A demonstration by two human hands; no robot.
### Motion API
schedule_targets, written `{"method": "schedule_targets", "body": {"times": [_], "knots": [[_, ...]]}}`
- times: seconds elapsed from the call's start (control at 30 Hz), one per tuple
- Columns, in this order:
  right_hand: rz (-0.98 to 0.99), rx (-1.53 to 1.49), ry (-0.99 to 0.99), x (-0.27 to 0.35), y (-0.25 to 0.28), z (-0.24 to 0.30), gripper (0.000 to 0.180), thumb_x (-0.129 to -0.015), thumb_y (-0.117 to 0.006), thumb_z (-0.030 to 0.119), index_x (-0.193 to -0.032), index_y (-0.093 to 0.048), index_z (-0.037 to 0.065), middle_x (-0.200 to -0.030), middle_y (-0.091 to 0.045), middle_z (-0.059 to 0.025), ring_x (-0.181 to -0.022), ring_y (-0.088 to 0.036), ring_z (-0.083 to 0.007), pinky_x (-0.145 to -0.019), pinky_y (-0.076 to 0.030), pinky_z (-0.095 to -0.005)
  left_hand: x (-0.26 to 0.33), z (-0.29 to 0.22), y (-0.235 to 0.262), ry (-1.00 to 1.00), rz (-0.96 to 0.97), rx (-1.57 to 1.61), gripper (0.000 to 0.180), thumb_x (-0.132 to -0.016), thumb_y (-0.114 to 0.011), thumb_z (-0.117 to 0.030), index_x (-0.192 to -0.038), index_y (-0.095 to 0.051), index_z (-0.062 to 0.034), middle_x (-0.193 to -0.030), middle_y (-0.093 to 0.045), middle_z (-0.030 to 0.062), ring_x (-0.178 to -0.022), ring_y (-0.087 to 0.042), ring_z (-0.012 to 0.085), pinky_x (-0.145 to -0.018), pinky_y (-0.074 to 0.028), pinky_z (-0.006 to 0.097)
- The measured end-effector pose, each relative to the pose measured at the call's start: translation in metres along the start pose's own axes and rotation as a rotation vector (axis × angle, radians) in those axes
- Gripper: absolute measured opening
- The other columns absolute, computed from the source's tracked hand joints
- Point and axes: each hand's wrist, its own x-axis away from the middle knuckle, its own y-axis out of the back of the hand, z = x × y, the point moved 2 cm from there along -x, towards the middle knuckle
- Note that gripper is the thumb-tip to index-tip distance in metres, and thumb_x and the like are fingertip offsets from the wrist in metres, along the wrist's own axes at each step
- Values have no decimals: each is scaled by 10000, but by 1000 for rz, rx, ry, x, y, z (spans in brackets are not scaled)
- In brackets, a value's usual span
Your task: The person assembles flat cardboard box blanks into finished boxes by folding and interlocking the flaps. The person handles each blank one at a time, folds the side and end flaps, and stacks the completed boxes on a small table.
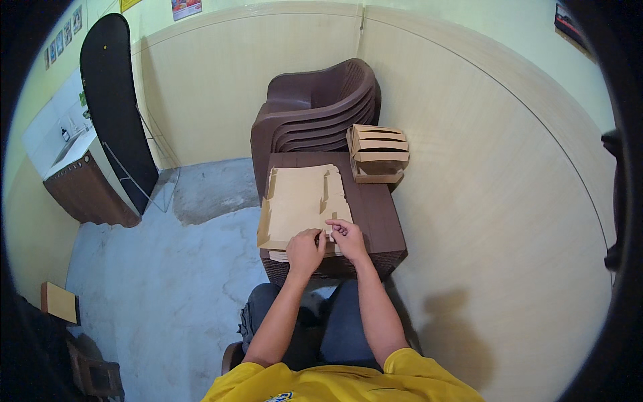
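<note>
A tan cardboard box blank (295, 201), partly folded with some edges raised, lies on a brown woven-sided table. Both hands meet at its near right corner. My left hand (307, 250) is closed, its fingers bent over the near edge and pinching the cardboard there. My right hand (348, 240) is closed too, fingers curled at the corner flap, with the index finger reaching left. A small pale piece of the flap shows between the hands. Under the blank, the edges of more flat cardboard blanks (277, 256) stick out.
On the brown table (378, 221), folded cardboard boxes (379, 155) are stacked at the far right by the wall. Stacked brown plastic chairs (318, 110) stand behind it. A tall black board (110, 100) leans at the left near a sink counter (84, 174). A small stool (97, 375) is at lower left.
</note>
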Motion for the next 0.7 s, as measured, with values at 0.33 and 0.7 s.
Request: {"method": "schedule_targets", "body": {"times": [0.33, 0.7], "knots": [[87, -246, -84, -7, -5, 16, 389, -901, -753, -41, -1285, -753, 28, -867, -728, 6, -784, -639, -69, -718, -516, -245, -18, 32, -4, 239, 180, 242, 324, -1009, -712, -340, -973, -835, -43, -868, -777, 226, -818, -767, 406, -777, -581, 497], [95, -219, -117, -5, -2, 17, 439, -876, -803, -70, -1304, -721, -17, -869, -740, -21, -802, -675, -84, -753, -563, -243, -19, 37, -5, 179, 189, 279, 297, -1022, -702, -307, -1047, -836, -43, -909, -796, 205, -853, -777, 386, -802, -585, 468]]}}
